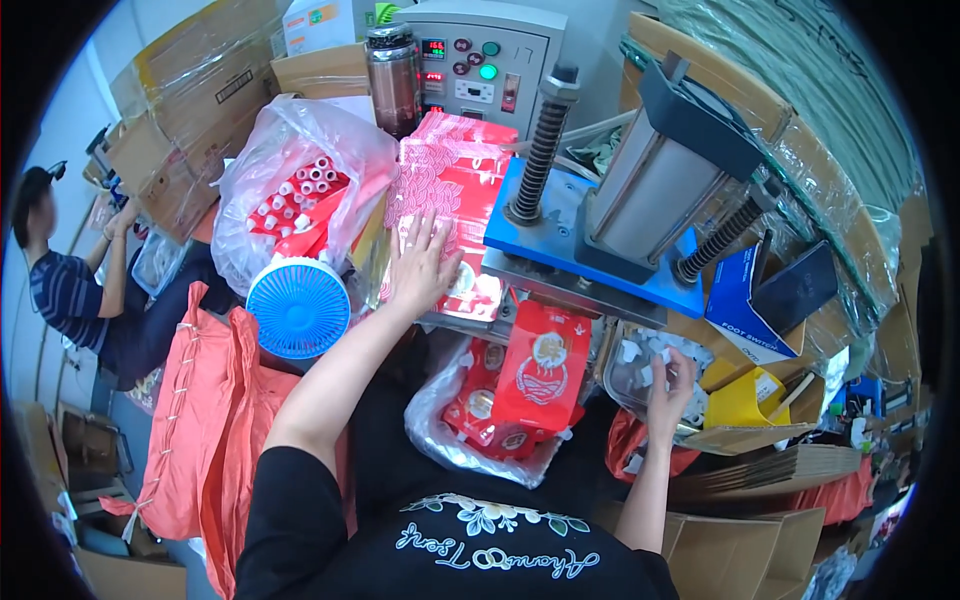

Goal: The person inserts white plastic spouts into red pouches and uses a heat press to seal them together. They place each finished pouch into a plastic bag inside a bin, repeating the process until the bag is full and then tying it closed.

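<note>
My left hand (422, 265) lies with fingers stretched out on a stack of flat red printed pouches (455, 160) beside the press. To the right, my right hand (672, 385) has its fingers curled together at a small white plastic piece (645, 376), above a clear tub (625, 395) of similar pieces. In front of me, a plastic-lined bin (425, 425) holds several red pouches. One larger red pouch (542, 370) rests across its top, below the press. The blue-plated pneumatic press (620, 225) stands between my hands.
A clear bag (250, 150) of red pouches with white spouts stands at left, behind a blue fan (298, 308). Behind is a control box (545, 45) next to a flask (393, 85). Cartons, a blue box (740, 300) and a yellow holder (745, 400) crowd the right. A person (75, 285) works far left.
</note>
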The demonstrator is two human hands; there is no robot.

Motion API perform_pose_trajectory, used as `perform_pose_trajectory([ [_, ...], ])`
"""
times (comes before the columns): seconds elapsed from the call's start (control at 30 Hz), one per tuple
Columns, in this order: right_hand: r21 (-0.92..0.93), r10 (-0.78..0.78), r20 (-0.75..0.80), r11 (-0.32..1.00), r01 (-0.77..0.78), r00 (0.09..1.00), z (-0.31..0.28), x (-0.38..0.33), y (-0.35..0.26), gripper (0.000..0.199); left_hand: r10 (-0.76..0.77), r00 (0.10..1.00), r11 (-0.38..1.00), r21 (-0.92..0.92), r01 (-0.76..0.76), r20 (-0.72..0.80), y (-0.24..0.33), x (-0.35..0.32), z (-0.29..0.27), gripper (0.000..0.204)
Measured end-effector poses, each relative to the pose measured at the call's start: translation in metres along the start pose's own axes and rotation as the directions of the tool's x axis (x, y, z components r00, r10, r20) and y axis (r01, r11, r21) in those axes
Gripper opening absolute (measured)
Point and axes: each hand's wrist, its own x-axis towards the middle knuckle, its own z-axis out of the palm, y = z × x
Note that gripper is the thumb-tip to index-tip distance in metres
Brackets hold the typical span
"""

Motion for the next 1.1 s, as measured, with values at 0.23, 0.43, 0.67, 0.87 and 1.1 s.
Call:
perform_pose_trajectory([
  [0.23,0.369,0.184,0.120,0.904,-0.216,0.976,-0.008,0.003,0.022,0.016,0.108,0.994,0.962,-0.254,-0.099,0.021,0.036,-0.104,-0.027,0.059],
  [0.43,0.275,0.280,0.231,0.900,-0.339,0.932,-0.026,-0.001,-0.007,0.015,-0.046,0.990,0.831,-0.556,-0.037,-0.135,0.048,-0.097,-0.065,0.014],
  [0.67,0.046,-0.106,0.608,0.994,0.098,0.787,0.013,-0.007,-0.116,0.023,-0.056,0.941,0.487,-0.814,0.316,0.333,0.091,-0.138,-0.054,0.022],
  [0.87,0.072,-0.223,0.839,0.950,0.304,0.497,0.023,-0.006,-0.112,0.023,0.195,0.881,0.461,-0.833,0.306,0.431,0.097,-0.164,-0.027,0.019],
  [1.1,-0.004,-0.135,0.513,0.987,0.160,0.848,0.025,0.000,-0.095,0.045,0.069,0.749,0.214,-0.743,0.634,0.659,0.121,-0.124,-0.031,0.032],
])
